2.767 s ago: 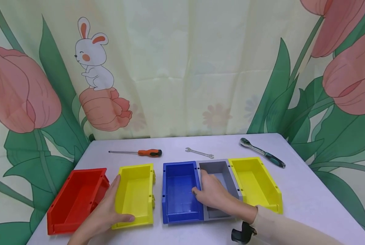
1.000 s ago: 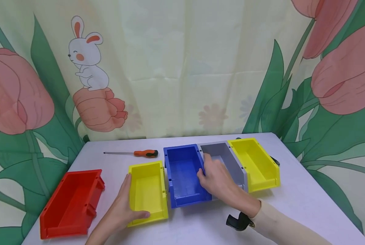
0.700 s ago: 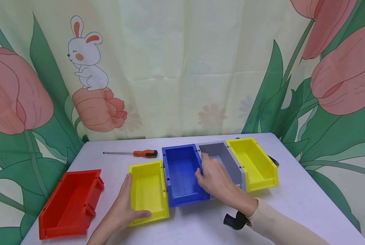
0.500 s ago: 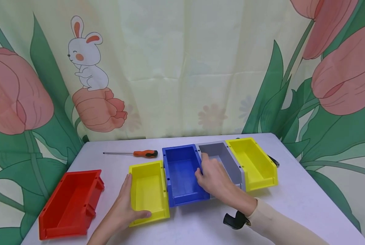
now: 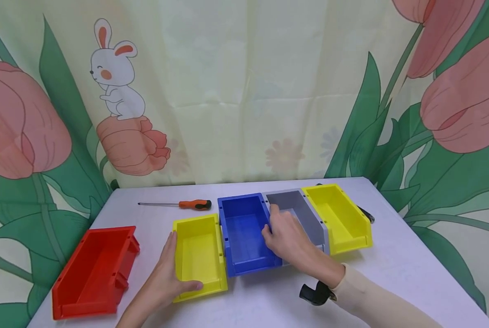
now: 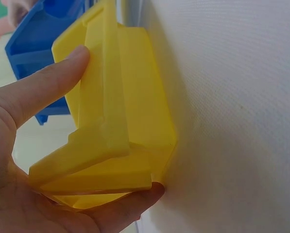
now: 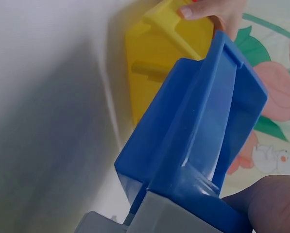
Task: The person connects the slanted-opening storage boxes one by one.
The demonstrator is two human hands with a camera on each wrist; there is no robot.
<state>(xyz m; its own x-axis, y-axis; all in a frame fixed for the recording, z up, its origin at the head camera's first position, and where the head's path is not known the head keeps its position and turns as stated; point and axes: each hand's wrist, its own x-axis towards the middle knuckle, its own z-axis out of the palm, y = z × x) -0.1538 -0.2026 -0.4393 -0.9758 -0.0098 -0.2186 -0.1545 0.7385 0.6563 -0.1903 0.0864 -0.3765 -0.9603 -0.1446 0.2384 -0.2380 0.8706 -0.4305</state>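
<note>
A long, plain beige sleeve (image 5: 377,294) covers the right forearm, smooth with a few soft creases, and ends in a close, simple cuff (image 5: 343,277) at the wrist. Just beside the cuff sits a small black device (image 5: 318,294): a stubby cylinder with a flat end, joined to a rounded part with a brownish glint; any markings are too small to tell. The right grip (image 5: 286,231) is bare. The left grip (image 5: 165,278) and left forearm (image 5: 137,310) are bare too, the thumbnail (image 7: 186,12) short.

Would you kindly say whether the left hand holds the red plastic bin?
No, the left hand grips the left yellow plastic bin, while the red plastic bin stands apart on the white table.
</note>
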